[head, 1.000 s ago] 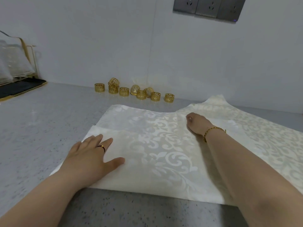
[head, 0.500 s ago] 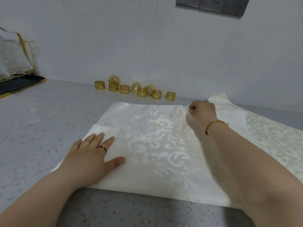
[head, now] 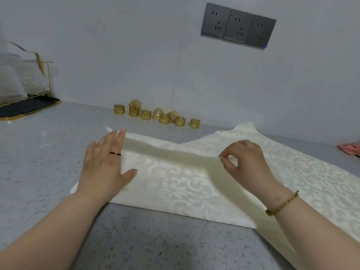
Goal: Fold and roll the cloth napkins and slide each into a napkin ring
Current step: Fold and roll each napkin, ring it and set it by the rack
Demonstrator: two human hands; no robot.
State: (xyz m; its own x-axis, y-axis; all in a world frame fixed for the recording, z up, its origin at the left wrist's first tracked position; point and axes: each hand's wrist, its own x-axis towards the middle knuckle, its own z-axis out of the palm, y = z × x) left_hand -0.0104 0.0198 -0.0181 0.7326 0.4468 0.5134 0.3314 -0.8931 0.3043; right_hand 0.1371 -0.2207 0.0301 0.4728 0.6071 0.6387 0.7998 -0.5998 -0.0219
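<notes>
- Right hand, head view: thumb and forefinger are pinched together on the lifted far edge of the cream napkin, the other fingers curled loosely; a gold bracelet sits on the wrist.
- Left hand lies flat and spread, fingers pointing toward 12 o'clock, palm down on the napkin's left end; it grips nothing. A dark ring is on one finger.
- Raised between the two hands, the napkin's far edge forms a soft ridge running from 9 o'clock to 3 o'clock; its plain underside faces the camera. The near part lies flat on the grey speckled counter, long axis left to right, near edge facing 6 o'clock.
- A second patterned cloth lies spread under and beyond the right hand, reaching toward 2 o'clock.
- Gold napkin rings stand in a loose row at 12 o'clock against the wall, well apart from the napkin; one is stacked on another.
- Grey wall sockets at 1 o'clock; a dark tray with glassware at 9 o'clock; something pink at the 3 o'clock edge.
</notes>
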